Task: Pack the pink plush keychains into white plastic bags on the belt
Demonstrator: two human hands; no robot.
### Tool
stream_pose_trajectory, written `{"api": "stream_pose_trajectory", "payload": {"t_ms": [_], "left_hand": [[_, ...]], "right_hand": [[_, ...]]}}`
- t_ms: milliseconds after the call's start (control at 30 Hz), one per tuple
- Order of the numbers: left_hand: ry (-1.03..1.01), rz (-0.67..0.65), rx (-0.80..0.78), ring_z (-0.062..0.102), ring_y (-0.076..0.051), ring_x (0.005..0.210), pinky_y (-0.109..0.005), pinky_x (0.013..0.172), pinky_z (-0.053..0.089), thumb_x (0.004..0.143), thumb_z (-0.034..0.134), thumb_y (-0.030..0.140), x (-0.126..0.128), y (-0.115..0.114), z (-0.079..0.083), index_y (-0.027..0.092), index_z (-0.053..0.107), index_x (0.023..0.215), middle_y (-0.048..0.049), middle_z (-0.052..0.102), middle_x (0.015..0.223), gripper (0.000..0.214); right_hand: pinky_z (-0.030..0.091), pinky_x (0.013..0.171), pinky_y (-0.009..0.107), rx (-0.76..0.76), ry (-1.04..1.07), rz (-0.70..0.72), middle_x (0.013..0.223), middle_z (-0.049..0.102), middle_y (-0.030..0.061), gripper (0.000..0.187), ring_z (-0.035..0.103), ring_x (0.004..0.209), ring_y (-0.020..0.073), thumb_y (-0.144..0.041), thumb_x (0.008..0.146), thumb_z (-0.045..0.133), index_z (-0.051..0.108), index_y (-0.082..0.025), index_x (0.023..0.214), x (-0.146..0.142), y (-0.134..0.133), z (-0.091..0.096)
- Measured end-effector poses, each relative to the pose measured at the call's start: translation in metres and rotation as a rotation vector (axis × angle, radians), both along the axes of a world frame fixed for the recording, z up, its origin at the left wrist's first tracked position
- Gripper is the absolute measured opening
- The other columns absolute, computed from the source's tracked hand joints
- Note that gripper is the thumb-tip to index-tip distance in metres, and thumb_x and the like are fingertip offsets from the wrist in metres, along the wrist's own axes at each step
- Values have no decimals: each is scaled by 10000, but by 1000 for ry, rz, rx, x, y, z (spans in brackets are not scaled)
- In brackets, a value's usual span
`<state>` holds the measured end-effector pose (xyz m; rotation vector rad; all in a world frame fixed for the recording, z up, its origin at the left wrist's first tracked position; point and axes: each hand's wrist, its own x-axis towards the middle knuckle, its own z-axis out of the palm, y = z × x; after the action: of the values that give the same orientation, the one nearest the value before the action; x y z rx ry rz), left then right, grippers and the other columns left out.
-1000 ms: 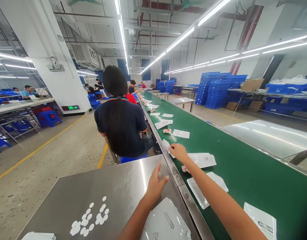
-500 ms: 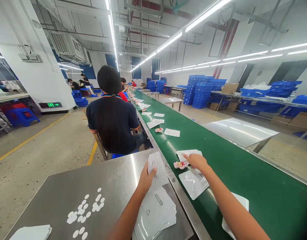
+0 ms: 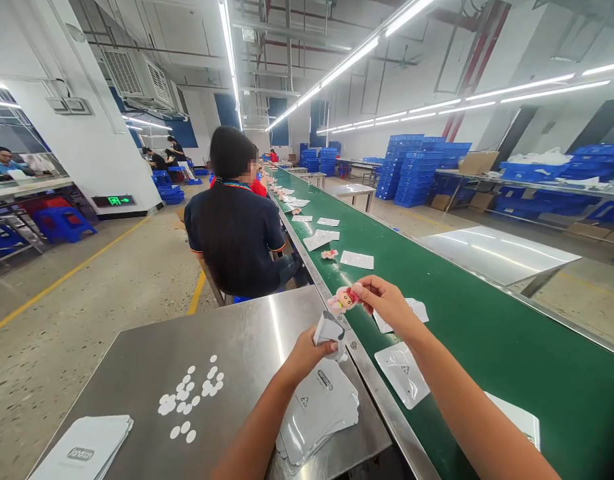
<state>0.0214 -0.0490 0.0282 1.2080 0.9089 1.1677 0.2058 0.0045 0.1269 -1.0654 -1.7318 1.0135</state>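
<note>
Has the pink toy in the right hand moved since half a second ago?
Yes. Against the metal rail, the pink toy has moved leftward in the picture and up: earlier on the green belt, now lifted in the right hand.

Speckled floor (image 3: 151, 267), marked by a yellow line (image 3: 77, 270), extends left of the green conveyor (image 3: 437, 287), which recedes toward the far wall (image 3: 205, 120). A white pillar (image 3: 94, 157) bears a lit green sign (image 3: 113, 201) near its base; an air unit (image 3: 137, 77) hangs beside it. Strip lights (image 3: 354, 65) and pipes (image 3: 479, 60) run along the ceiling (image 3: 161, 20). At right, blue crates (image 3: 411, 177) rise in stacks beside a long table (image 3: 537, 187); a steel table (image 3: 501, 257) stands nearer. Dark blue panels (image 3: 279, 139) mark the far wall.
</note>
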Motion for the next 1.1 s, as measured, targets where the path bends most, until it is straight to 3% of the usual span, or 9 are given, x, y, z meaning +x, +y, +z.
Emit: {"api": "stream_pose_trajectory", "payload": {"t_ms": [133, 300, 467, 567, 633, 733, 833, 933, 1100], "left_hand": [[109, 11, 65, 518, -143, 676, -234, 625, 404, 641, 708, 371, -1, -7, 4, 142, 615, 891, -8, 599, 753, 352], [234, 19, 89, 524, -160, 726, -240, 651, 384, 669, 680, 379, -1, -16, 2, 156, 639, 851, -7, 613, 776, 291], [210, -85, 65, 536, -165, 752, -240, 653, 394, 673, 683, 347, 4, -19, 11, 164, 625, 941, -9, 626, 838, 330], [206, -56, 69, 547, -173, 787, -247, 677, 414, 681, 676, 341, 7, -15, 17, 157, 608, 975, -22, 634, 889, 354], [234, -2, 115, 555, -177, 794, -255, 688, 424, 698, 655, 312, 10, -11, 19, 154, 606, 974, -27, 640, 887, 322], [322, 18, 209, 572, -189, 794, -269, 698, 438, 707, 631, 264, 17, -7, 18, 156, 629, 926, -30, 653, 859, 245], [307, -51, 173, 584, -235, 915, -308, 772, 456, 685, 672, 298, 22, -2, 16, 198, 577, 1116, -45, 649, 1031, 452], [231, 18, 94, 421, -297, 1214, -393, 980, 353, 688, 684, 380, 17, 7, 9, 214, 393, 1320, -93, 458, 1343, 715], [148, 139, -25, 288, -264, 1315, -432, 1075, 222, 801, 554, 442, -5, 22, -12, 213, 409, 1313, -111, 386, 1396, 580]], "right_hand": [[345, 417, 197, -36, -130, 53, 614, 551, -23, 344, 447, 486, 85, -523, 751, 537, 511, -190, 832, -9, -23, 13], [319, 484, 218, 111, -519, 30, 581, 572, -40, 206, 477, 525, 105, -430, 778, 525, 536, -226, 754, -1, -35, 18], [355, 544, 237, 159, -659, 64, 647, 625, -40, 147, 536, 580, 129, -380, 784, 540, 571, -246, 836, -7, -41, 12], [406, 765, 299, 307, -664, 98, 961, 662, 3, 220, 570, 889, 174, -369, 853, 453, 637, -252, 821, -13, -45, 3], [316, 953, 368, 430, -669, 155, 1249, 538, 4, 297, 432, 1163, 227, -397, 860, 443, 677, -238, 767, -16, -49, -5], [269, 1007, 399, 390, -663, 281, 1355, 436, 6, 339, 352, 1240, 283, -464, 793, 528, 678, -200, 642, -14, -46, -15], [417, 847, 317, 202, -583, 361, 1175, 591, 35, 364, 551, 1023, 221, -465, 827, 461, 680, -195, 720, 1, -19, -24], [444, 702, 253, 27, -739, 66, 901, 673, 30, 392, 608, 830, 175, -491, 843, 403, 658, -193, 839, 30, 30, -32], [441, 675, 295, -179, -1066, -251, 856, 671, 87, 257, 614, 811, 234, -379, 657, 663, 657, -162, 795, 74, 115, -41]]}}
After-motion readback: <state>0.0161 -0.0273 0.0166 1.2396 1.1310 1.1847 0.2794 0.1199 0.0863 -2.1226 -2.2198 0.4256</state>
